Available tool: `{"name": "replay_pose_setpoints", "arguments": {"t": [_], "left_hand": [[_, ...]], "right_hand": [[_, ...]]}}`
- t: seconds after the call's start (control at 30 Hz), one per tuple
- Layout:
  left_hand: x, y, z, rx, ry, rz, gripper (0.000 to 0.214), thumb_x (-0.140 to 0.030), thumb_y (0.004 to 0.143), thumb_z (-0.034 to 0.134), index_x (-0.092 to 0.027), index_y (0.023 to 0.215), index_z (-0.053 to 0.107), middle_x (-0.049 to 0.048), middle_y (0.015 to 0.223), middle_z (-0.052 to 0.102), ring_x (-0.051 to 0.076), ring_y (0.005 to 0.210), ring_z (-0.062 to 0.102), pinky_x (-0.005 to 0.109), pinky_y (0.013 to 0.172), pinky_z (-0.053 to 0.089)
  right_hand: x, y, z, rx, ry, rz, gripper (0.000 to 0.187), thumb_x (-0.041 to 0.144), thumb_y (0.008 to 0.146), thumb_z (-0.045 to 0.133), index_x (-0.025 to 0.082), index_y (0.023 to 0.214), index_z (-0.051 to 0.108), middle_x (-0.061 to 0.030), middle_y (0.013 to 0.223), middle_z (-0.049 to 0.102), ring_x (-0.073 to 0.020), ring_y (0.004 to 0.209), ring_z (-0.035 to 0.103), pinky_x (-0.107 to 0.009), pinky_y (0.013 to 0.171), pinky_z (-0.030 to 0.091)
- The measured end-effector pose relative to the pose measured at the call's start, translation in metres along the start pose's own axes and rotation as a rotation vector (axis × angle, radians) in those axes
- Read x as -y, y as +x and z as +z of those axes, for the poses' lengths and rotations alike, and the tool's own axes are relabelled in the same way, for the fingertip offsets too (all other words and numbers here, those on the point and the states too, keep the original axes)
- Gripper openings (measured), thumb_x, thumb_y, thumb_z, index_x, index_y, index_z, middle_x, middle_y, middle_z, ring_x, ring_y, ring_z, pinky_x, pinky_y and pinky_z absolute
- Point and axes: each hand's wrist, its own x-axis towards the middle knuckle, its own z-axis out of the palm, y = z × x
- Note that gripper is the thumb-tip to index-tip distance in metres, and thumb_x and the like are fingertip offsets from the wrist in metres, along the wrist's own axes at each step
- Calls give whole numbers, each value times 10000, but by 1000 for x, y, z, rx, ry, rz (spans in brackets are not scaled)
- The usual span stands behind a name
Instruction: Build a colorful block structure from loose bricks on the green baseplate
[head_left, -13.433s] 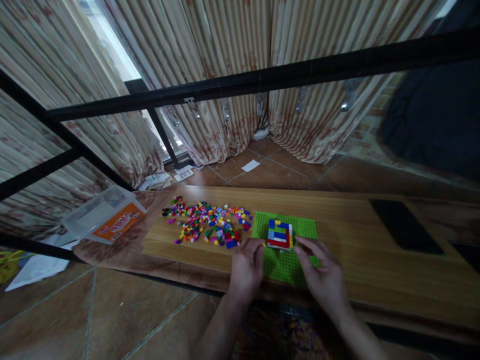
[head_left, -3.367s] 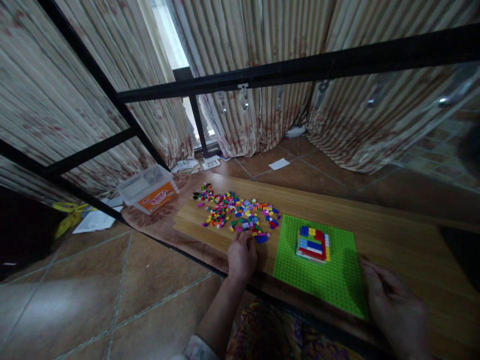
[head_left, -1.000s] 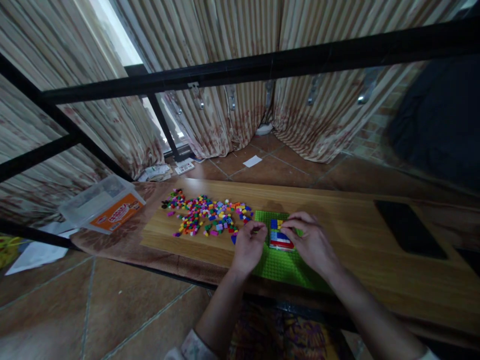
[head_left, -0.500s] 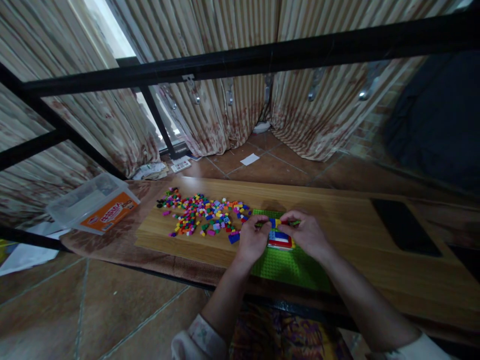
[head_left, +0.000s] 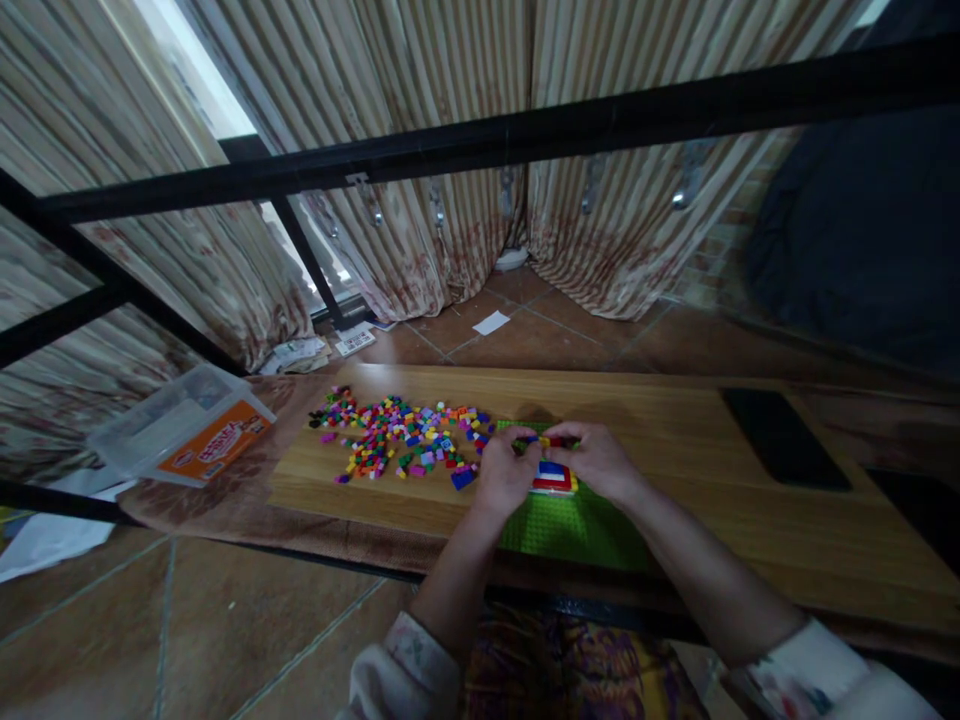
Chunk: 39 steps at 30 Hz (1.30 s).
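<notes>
Striped curtains hang behind a dark metal rail, and before them stretches a long wooden board on brown cloth. From where I stand, the green baseplate lies by the board's near edge, around mid-length, with a low block of coloured bricks on it, nearer its far edge. Left hand and right hand meet over the block's far part, fingertips bent inward; I can't tell whether either pinches a brick or only presses. Loose bricks spread toward the board's left end; a black flat slab lies toward its right end.
</notes>
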Motion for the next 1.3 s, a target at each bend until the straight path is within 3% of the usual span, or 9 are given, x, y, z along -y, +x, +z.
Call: {"name": "replay_pose_setpoints", "arguments": {"t": [0.17, 0.3, 0.4, 0.53, 0.67, 0.8, 0.9, 1.1, 1.3], "left_hand": [[4, -1, -1, -2, -22, 28, 196, -208, 804, 589, -152, 962, 692, 60, 915, 702, 146, 751, 623, 266, 727, 492], [11, -10, -10, -85, -118, -12, 265, -298, 838, 574, -139, 1027, 670, 71, 904, 702, 142, 720, 620, 256, 685, 491], [17, -26, -24, -162, -222, -20, 295, -352, 857, 553, -133, 1023, 661, 64, 866, 700, 141, 725, 622, 242, 664, 487], [30, -52, -43, -216, -212, 6, 282, -383, 851, 571, -151, 983, 661, 59, 905, 702, 158, 822, 639, 259, 743, 500], [47, -76, -56, -234, -92, -33, 272, -356, 841, 580, -158, 1010, 658, 90, 996, 709, 190, 914, 661, 307, 828, 511], [57, -92, -68, -297, 21, -51, 239, -292, 839, 569, -159, 1021, 648, 91, 995, 707, 200, 911, 665, 334, 835, 515], [60, -98, -76, -342, 45, -60, 226, -268, 832, 567, -159, 1016, 639, 84, 999, 696, 198, 933, 656, 334, 851, 512], [60, -93, -81, -337, 204, -81, 215, -187, 810, 566, -178, 1014, 631, 62, 961, 667, 184, 865, 642, 325, 819, 512], [43, -77, -71, -206, 424, -71, 287, -194, 846, 546, -284, 1103, 634, 46, 1245, 599, 203, 1048, 616, 313, 901, 480]], "right_hand": [[-6, -10, -2, -100, 151, -5, 331, 377, 615, 727, 199, 894, 735, -44, 863, 747, -201, 767, 671, -337, 730, 520], [-26, -34, -22, -386, 275, 24, 372, 482, 670, 688, 203, 914, 722, -70, 944, 744, -220, 864, 678, -370, 809, 523], [-55, -60, -42, -535, 180, 84, 352, 506, 706, 655, 208, 882, 719, -77, 927, 743, -235, 868, 685, -392, 827, 522], [-97, -90, -55, -579, -67, 99, 398, 552, 760, 579, 208, 914, 710, -94, 990, 729, -268, 939, 676, -416, 864, 506], [-114, -102, -52, -541, -236, -4, 441, 591, 806, 497, 220, 947, 690, -89, 1053, 703, -266, 961, 666, -415, 889, 495], [-108, -105, -42, -486, -309, -85, 486, 628, 803, 481, 236, 1031, 656, -89, 1100, 674, -270, 956, 654, -419, 864, 504], [-101, -111, -28, -371, -377, -188, 554, 637, 788, 499, 248, 1171, 599, -96, 1211, 613, -293, 1073, 600, -435, 869, 505], [-110, -123, -3, -224, -606, -368, 672, 637, 728, 581, 284, 1295, 516, -94, 1399, 478, -361, 1219, 497, -563, 993, 406], [-130, -119, -13, -147, -624, -401, 565, 585, 738, 610, 343, 1246, 556, -64, 1396, 484, -356, 1208, 516, -548, 961, 451]]}}
